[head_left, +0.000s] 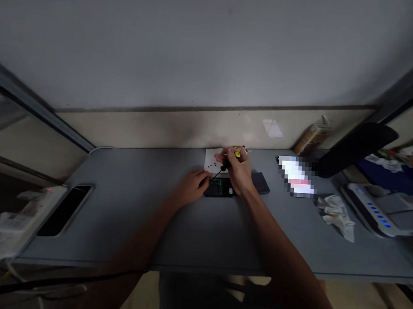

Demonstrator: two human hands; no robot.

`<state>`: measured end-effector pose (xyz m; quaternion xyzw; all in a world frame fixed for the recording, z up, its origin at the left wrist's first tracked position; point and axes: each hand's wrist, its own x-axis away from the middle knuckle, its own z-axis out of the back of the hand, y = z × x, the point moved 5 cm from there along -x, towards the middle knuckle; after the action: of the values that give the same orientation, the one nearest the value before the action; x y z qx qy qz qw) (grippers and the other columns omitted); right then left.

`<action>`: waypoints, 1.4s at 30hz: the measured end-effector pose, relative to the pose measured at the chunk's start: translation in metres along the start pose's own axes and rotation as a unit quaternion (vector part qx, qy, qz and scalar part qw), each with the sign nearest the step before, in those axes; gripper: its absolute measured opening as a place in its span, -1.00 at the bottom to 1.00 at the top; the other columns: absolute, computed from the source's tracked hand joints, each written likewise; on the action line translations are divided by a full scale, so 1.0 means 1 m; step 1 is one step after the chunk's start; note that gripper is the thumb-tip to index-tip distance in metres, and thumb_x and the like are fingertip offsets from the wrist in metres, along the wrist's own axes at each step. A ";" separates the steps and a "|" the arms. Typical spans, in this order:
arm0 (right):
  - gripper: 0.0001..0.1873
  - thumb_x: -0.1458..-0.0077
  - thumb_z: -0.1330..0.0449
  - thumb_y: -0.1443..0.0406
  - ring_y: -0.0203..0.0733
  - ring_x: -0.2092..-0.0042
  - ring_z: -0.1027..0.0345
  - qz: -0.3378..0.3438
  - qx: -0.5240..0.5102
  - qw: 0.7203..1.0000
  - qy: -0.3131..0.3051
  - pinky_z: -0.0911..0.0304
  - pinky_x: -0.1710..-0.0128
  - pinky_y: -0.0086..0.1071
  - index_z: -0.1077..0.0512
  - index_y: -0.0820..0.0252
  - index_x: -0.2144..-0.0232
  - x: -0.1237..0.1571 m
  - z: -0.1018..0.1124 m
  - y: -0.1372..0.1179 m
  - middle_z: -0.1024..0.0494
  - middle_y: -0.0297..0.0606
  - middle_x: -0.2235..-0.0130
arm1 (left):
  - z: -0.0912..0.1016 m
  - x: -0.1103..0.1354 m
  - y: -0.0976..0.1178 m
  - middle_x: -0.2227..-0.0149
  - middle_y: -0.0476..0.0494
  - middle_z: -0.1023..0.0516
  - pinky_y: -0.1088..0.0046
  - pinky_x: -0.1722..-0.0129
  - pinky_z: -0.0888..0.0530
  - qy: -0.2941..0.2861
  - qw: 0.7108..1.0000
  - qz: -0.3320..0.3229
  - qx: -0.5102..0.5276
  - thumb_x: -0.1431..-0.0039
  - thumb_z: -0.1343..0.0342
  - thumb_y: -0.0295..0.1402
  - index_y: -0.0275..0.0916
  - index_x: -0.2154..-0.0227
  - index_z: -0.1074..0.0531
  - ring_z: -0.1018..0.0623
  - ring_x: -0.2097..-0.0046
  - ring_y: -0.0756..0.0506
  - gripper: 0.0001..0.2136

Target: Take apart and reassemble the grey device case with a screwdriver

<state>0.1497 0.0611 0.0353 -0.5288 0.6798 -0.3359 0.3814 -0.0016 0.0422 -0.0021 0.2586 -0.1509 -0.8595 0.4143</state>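
In the middle of the table lies an opened black electronic device (219, 188), flat, with a green circuit board showing. My right hand (239, 173) is closed round a screwdriver (223, 167) with a yellow end cap; its dark shaft slants down to the upper left part of the device. My left hand (191, 187) grips the device's left edge, with bent fingers and thumb near the screwdriver tip. Just behind the device is a white paper (210, 155) with several tiny dark pieces, probably screws. The tip's exact contact point is too small to make out.
A dark flat box (261, 183) lies right of my right hand. Further right are a lit phone (297, 176), crumpled tissue (335, 216), a carton (312, 136) and a white device with blue lights (381, 212). A dark-screened phone (65, 210) and power strip (30, 223) lie left.
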 end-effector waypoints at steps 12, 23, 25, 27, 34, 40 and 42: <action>-0.67 -0.26 -0.14 -0.06 -0.27 0.39 -0.36 0.199 0.172 0.964 -0.031 -0.32 0.30 -0.33 -0.39 0.01 0.17 0.014 0.007 -0.071 -0.40 -0.44 0.43 | 0.008 0.002 0.008 0.17 -0.17 -0.60 0.22 -0.03 -0.51 -0.027 0.999 0.018 -0.011 -0.42 0.08 -0.37 -0.19 0.15 -0.53 -0.59 0.08 -0.16 -0.75; -0.40 -0.13 -0.27 0.25 -0.01 0.07 -0.59 -0.018 0.730 0.611 -0.307 -0.45 0.06 -0.17 -0.39 -0.04 -0.24 0.050 0.084 -0.074 -0.34 -0.15 -0.35 | 0.021 0.015 -0.002 -0.23 -0.26 -0.45 0.18 -0.10 -0.52 -0.112 0.987 0.081 0.083 -0.04 -0.42 -0.27 -0.04 -0.33 -0.26 -0.50 -0.20 -0.30 -0.22; -0.43 -0.16 -0.24 0.26 0.03 0.00 -0.57 -0.019 0.738 0.599 -0.310 -0.44 0.02 -0.16 -0.42 -0.02 -0.23 0.046 0.090 -0.076 -0.41 -0.14 -0.31 | 0.019 0.015 -0.004 -0.15 -0.24 -0.52 0.23 0.00 -0.57 -0.112 0.984 0.097 0.095 -0.04 -0.41 -0.31 -0.03 -0.32 -0.28 -0.57 -0.10 -0.27 -0.23; -0.49 -0.16 -0.24 0.21 0.07 -0.02 -0.56 -0.018 0.733 0.607 -0.306 -0.44 0.02 -0.14 -0.48 -0.02 -0.17 0.040 0.091 -0.081 -0.51 -0.14 -0.22 | 0.016 0.014 -0.001 -0.09 -0.19 -0.56 0.26 0.05 -0.58 -0.107 0.985 0.095 0.099 -0.02 -0.42 -0.31 -0.02 -0.29 -0.32 -0.60 -0.03 -0.24 -0.25; -0.54 -0.10 -0.32 0.21 0.04 -0.03 -0.54 -0.049 0.681 0.643 -0.348 -0.41 -0.03 -0.17 -0.54 0.01 -0.08 0.040 0.065 -0.080 -0.59 -0.16 -0.12 | 0.008 0.008 0.012 -0.06 -0.16 -0.60 0.26 0.09 -0.58 -0.074 0.992 0.074 0.073 0.07 -0.47 -0.30 -0.08 -0.14 -0.47 -0.62 0.04 -0.24 -0.36; -0.48 -0.05 -0.33 0.36 -0.03 0.19 -0.59 -0.022 0.764 0.553 -0.332 -0.39 0.22 -0.27 -0.50 -0.03 -0.09 0.052 0.054 -0.070 -0.53 -0.18 -0.13 | 0.001 0.007 0.017 -0.01 -0.12 -0.64 0.24 0.02 -0.58 -0.063 0.995 0.061 0.051 0.04 -0.47 -0.25 -0.05 -0.10 -0.49 -0.63 0.01 -0.25 -0.41; -0.49 -0.06 -0.32 0.35 -0.02 0.17 -0.60 -0.012 0.764 0.552 -0.334 -0.37 0.24 -0.29 -0.50 -0.03 -0.09 0.052 0.050 -0.066 -0.53 -0.17 -0.13 | -0.001 0.006 0.020 -0.06 -0.11 -0.63 0.21 -0.05 -0.56 -0.058 0.996 0.047 0.043 0.02 -0.46 -0.26 -0.03 -0.12 -0.47 -0.62 -0.05 -0.25 -0.41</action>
<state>0.2159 -0.0062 0.0597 -0.1209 -0.0149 -0.5321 0.8378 0.0080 0.0250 0.0047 0.2182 -0.2233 -0.8453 0.4336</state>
